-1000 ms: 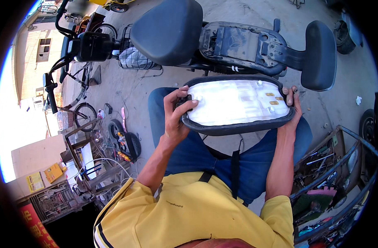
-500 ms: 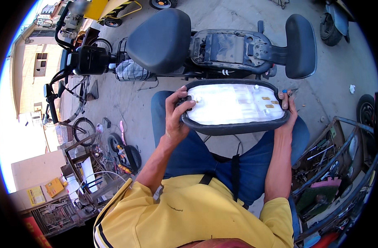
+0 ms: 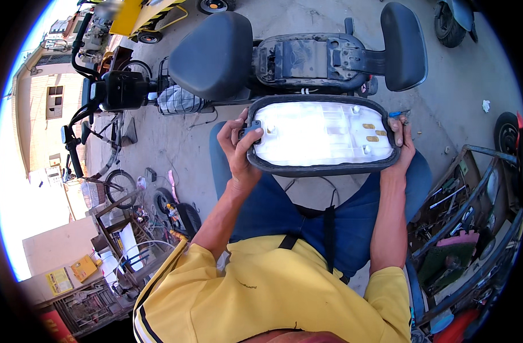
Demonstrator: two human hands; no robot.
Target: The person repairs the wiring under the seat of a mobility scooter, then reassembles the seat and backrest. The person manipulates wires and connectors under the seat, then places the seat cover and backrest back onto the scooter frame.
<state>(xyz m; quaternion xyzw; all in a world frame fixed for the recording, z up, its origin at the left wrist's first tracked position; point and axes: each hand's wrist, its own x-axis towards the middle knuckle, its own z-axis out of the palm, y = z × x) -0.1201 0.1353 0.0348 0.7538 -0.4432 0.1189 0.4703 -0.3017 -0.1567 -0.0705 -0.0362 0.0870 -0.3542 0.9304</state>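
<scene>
Between my hands I hold a scooter seat [image 3: 324, 137], turned so its white plastic underside faces me and its black padded rim runs around it. My left hand [image 3: 240, 146] is closed around the left end, thumb on the underside beside a small dark fitting. The right end rests in the grip of my right hand [image 3: 402, 140], where something small and blue shows at a fingertip. Just beyond stands a black electric scooter [image 3: 307, 63], its battery-bay area uncovered between a front saddle [image 3: 213, 54] and a padded backrest [image 3: 406, 46].
A metal-framed cart of tools [image 3: 458, 217] stands to my right. On my left are a cluttered workbench [image 3: 110, 257], loose wheels [image 3: 187, 220] and a bicycle wheel [image 3: 119, 187]. A yellow cart [image 3: 141, 17] is at the far left, and another scooter's wheel [image 3: 449, 31] at the far right.
The seat has tilted so that more of its underside faces me, and it sits slightly higher in view. Both hands keep their hold. The whole scene has shifted a little as my head moved.
</scene>
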